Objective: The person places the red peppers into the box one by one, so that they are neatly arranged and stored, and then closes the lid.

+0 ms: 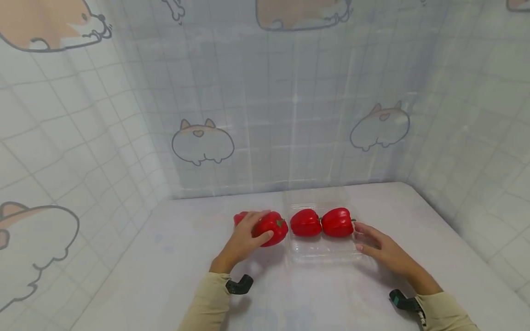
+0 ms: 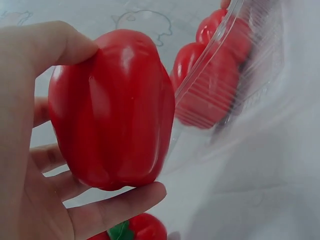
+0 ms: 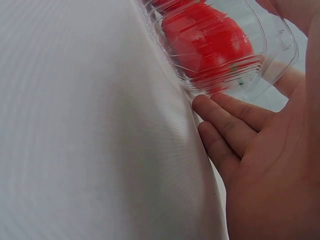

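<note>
My left hand grips a red bell pepper with a green stem, just left of a clear plastic container. In the left wrist view, thumb and fingers spread around this pepper. A second loose red pepper is partly hidden behind that hand. Two red bell peppers, one on the left and one on the right, lie side by side in the container. At the container's right end, my right hand rests with extended fingers against the plastic.
A white-covered table spreads around the container. Behind it hangs a pale gridded curtain with dog drawings, and similar sheets close off both sides. A dark wrist camera sits at the left cuff, another at the right.
</note>
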A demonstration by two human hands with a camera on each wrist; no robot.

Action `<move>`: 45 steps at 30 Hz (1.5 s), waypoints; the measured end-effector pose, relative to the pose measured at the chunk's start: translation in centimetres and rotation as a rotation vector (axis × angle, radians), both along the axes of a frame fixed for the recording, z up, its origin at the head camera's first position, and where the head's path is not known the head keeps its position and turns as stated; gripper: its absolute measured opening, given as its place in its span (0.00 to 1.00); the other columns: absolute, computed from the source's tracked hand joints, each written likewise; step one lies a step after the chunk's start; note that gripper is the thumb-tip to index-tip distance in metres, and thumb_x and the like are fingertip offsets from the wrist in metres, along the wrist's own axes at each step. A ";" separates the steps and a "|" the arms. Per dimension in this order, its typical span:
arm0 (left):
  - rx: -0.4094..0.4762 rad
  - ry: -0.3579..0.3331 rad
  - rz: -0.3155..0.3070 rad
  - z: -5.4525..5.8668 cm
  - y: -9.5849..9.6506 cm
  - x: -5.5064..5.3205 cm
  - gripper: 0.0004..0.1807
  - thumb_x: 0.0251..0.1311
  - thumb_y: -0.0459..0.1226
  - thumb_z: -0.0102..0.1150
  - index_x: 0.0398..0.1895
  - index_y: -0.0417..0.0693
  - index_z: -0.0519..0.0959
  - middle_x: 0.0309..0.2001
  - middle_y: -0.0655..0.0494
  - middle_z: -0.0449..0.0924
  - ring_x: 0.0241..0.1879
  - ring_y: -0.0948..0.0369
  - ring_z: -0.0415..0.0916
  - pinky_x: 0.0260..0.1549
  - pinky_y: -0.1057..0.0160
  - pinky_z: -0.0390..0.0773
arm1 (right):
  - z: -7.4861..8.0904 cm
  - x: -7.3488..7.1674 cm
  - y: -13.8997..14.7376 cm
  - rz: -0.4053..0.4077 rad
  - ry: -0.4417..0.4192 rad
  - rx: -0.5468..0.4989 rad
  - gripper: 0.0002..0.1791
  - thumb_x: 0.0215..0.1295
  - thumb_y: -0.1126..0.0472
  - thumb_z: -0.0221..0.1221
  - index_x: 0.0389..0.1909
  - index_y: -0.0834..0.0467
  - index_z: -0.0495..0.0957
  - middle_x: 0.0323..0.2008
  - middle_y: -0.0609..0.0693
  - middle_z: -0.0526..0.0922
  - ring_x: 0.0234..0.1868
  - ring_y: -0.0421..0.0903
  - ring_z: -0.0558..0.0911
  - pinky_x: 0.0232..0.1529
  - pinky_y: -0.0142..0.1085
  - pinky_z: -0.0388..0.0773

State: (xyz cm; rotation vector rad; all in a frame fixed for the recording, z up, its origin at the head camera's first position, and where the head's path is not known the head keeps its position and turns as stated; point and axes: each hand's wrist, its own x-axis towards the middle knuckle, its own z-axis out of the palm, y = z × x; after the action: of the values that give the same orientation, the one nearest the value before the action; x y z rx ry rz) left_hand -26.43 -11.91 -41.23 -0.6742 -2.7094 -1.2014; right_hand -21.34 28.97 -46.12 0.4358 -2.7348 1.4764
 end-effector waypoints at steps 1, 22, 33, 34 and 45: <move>-0.006 -0.005 0.002 0.0 0.2 0.0 0.39 0.53 0.49 0.73 0.70 0.68 0.68 0.63 0.62 0.70 0.62 0.57 0.67 0.46 0.53 0.83 | 0.0 0.0 0.0 0.002 -0.002 -0.002 0.38 0.69 0.52 0.61 0.76 0.57 0.59 0.70 0.65 0.66 0.68 0.67 0.68 0.54 0.59 0.77; 0.068 0.050 0.003 0.6 2.7 0.5 0.37 0.55 0.49 0.72 0.69 0.69 0.69 0.64 0.64 0.69 0.61 0.59 0.68 0.49 0.52 0.82 | -0.2 0.1 0.3 -0.013 0.012 0.006 0.38 0.69 0.51 0.62 0.76 0.56 0.60 0.70 0.63 0.67 0.68 0.66 0.69 0.55 0.59 0.77; 0.084 0.090 -0.042 1.0 4.2 0.7 0.39 0.56 0.48 0.71 0.72 0.71 0.65 0.66 0.64 0.67 0.64 0.61 0.66 0.51 0.52 0.81 | 0.1 -0.2 0.3 0.010 0.030 0.013 0.36 0.71 0.52 0.60 0.76 0.57 0.60 0.70 0.63 0.67 0.68 0.65 0.69 0.57 0.60 0.74; 0.086 0.096 -0.044 1.0 4.3 0.6 0.39 0.56 0.48 0.71 0.72 0.72 0.65 0.66 0.64 0.67 0.64 0.61 0.66 0.51 0.52 0.81 | 0.2 -0.1 0.3 0.006 0.031 0.015 0.36 0.71 0.52 0.60 0.75 0.57 0.60 0.71 0.62 0.67 0.68 0.65 0.69 0.57 0.60 0.74; 0.100 0.094 -0.096 0.8 5.8 0.3 0.39 0.58 0.49 0.70 0.72 0.73 0.64 0.67 0.65 0.66 0.66 0.62 0.65 0.53 0.53 0.79 | 0.5 0.3 0.0 0.029 0.016 -0.027 0.37 0.70 0.55 0.60 0.76 0.59 0.59 0.70 0.65 0.66 0.68 0.66 0.68 0.56 0.59 0.76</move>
State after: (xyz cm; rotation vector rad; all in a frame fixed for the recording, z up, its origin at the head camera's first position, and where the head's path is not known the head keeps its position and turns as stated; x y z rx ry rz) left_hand -26.15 -6.12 -40.41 -0.8339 -2.5483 -1.2818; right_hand -21.00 28.97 -45.57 0.4860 -2.7047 1.5074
